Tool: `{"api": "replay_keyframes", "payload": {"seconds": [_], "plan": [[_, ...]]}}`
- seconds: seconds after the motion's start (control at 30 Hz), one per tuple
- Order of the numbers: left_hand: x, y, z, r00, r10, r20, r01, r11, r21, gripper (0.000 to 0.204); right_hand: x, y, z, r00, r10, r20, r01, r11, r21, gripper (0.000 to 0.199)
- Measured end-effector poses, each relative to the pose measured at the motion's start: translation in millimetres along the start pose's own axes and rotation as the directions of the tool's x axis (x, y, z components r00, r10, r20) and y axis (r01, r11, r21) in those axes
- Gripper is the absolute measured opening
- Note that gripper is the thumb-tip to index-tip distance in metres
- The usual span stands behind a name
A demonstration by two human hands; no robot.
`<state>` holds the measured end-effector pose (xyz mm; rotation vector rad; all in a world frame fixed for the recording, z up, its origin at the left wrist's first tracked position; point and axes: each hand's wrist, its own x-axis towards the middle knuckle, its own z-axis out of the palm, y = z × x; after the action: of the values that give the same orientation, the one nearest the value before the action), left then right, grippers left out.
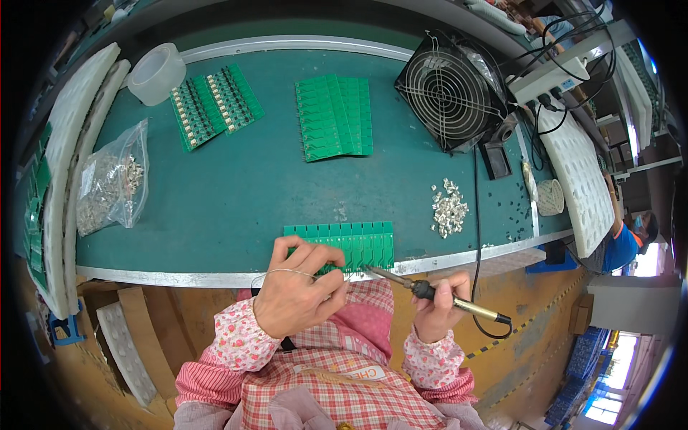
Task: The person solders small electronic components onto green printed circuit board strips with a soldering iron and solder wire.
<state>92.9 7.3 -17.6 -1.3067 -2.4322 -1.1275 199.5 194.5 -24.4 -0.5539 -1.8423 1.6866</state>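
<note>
At the table's front edge lies a green circuit board point(358, 240). My right hand point(438, 308) grips a soldering iron point(423, 289), its tip down at the board's near edge. Close beside that tip, my left hand point(299, 290) is closed on a thin solder wire point(287, 271), which loops back over the hand. The fingers of this hand rest over the board's left part and hide some of it. Whether the tip touches a joint is too small to tell.
Stacked green boards point(333, 118) lie at the back, with boards carrying parts point(215, 106) to their left. Small white connectors point(449, 209) are heaped at right. A fan point(448, 89), a tape roll point(156, 74), a bag of parts point(111, 183) and foam sheets point(68, 172) stand around. The iron's cord point(476, 215) crosses the table.
</note>
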Motion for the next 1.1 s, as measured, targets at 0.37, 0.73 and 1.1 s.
{"api": "replay_keyframes", "payload": {"seconds": [0.37,0.73,1.1], "plan": [[-5.7,-5.0,-4.4,0.999,-0.027,-0.019,0.025,0.996,-0.091,0.016,-8.9,-4.2,-3.3,0.994,-0.004,0.107,-0.005,0.996,0.086,0.023],[-0.9,-3.3,-0.1,1.0,-0.017,0.008,0.018,1.0,-0.008,0.016,-6.1,0.8,2.7,0.989,-0.04,0.142,0.034,0.999,0.041,0.02],[-2.4,-2.1,3.8,1.0,-0.021,0.014,0.021,0.999,0.033,0.016,-6.8,3.4,0.4,0.985,-0.072,0.158,0.072,0.997,0.005,0.018]]}}
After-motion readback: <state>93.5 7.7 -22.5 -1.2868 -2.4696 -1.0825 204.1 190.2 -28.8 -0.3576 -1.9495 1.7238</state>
